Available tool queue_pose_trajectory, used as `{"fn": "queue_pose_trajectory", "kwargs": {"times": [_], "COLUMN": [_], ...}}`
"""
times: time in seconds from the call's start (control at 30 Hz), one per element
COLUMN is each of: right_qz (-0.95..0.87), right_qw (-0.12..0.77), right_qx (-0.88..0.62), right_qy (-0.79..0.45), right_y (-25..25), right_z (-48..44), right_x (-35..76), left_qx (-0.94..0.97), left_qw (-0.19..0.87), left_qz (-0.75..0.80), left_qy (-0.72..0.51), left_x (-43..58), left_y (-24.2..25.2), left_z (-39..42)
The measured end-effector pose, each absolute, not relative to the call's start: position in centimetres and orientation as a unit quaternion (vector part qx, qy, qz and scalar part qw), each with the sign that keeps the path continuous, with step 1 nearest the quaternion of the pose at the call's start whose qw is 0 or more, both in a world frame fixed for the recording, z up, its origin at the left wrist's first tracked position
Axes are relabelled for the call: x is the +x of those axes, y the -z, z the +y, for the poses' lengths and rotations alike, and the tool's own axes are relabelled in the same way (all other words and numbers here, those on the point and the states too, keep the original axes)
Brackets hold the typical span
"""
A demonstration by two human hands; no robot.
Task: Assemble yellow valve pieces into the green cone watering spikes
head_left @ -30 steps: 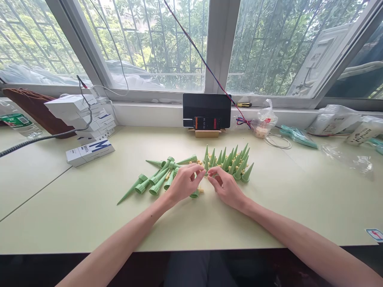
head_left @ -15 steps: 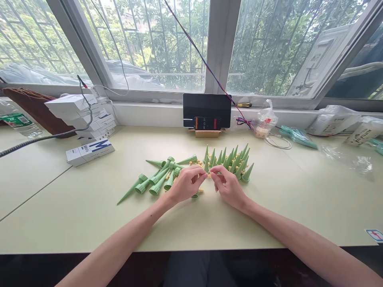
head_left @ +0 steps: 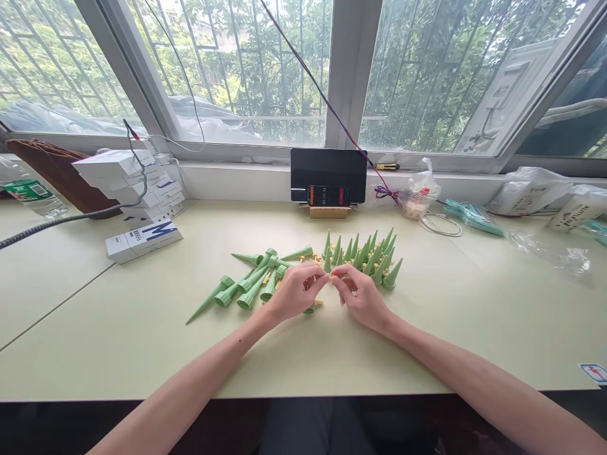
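Observation:
My left hand (head_left: 300, 287) and my right hand (head_left: 361, 296) meet fingertip to fingertip over the table, both closed in a pinch. A small yellowish piece (head_left: 332, 276) shows at the right fingertips; its kind is too small to make out. Whatever the left fingers pinch is hidden. Beyond my right hand, several green plastic cones (head_left: 372, 253) stand point up in a cluster, with small yellow parts among them. Left of my left hand lie loose green spikes with ribbed collars (head_left: 246, 284). Another collar (head_left: 309, 309) peeks out below that hand, beside a yellow part (head_left: 319, 303).
A phone with a running timer (head_left: 329, 196) leans on a black screen (head_left: 327, 165) at the back. White boxes (head_left: 145, 241) and a bottle (head_left: 35, 196) are on the left. A plastic bag (head_left: 420, 193), a white cable (head_left: 441, 225) and teal packets (head_left: 474, 218) lie at the back right.
The right fingertips have shifted slightly, and the yellowish piece between the hands shows a little higher. Otherwise the hands and the green cones stay in place.

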State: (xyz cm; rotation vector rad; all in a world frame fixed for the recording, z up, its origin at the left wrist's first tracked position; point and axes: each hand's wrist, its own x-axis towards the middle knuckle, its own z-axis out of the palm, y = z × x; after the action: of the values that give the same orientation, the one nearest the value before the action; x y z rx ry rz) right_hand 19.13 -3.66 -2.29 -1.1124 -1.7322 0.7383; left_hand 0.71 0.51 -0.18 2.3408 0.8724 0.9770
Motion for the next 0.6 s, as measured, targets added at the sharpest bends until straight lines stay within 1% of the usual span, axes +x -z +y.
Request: {"fn": "queue_pose_trajectory", "kwargs": {"times": [0.33,0.6], "right_qz": [-0.653,-0.637], "right_qw": [0.522,0.536], "right_qx": [-0.441,-0.426], "right_qy": [-0.326,-0.355], "right_y": [2.69,2.75], "right_z": [-3.60,-3.52], "right_x": [19.27,19.32], "left_qx": [0.803,0.811], "left_qw": [0.216,0.197], "left_qz": [0.362,0.359], "left_qy": [-0.421,-0.417], "left_x": [0.69,0.85], "left_y": [0.23,0.41], "left_z": [0.79,0.70]}}
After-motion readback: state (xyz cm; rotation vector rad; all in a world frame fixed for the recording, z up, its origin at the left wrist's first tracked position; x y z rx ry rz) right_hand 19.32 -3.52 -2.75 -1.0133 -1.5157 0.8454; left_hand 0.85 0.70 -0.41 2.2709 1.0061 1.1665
